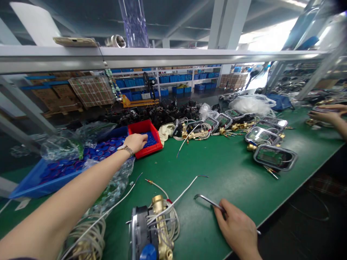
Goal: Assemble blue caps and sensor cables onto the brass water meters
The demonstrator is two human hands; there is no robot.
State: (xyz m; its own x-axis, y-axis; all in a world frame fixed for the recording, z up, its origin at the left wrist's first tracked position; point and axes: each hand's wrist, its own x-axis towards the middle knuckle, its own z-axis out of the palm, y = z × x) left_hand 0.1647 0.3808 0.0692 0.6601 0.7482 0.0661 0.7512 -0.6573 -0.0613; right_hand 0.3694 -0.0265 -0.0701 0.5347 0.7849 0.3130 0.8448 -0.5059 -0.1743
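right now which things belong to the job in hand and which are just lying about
In use, it seems:
red bin, left hand at it
bent metal tool, in right hand
nearest brass fitting

Probably lying about:
beaded strap
pale cloth

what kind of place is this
Probably a factory assembly area: brass-and-cable units lie along a green workbench, a red bin holds small blue parts, and shelves of blue boxes stand behind.

Left hand [136,143] hides its own fingertips at the red bin [150,150]; grip unclear. Near edge crops the meter [143,224]; right edge crops a co-worker's arm [340,124].
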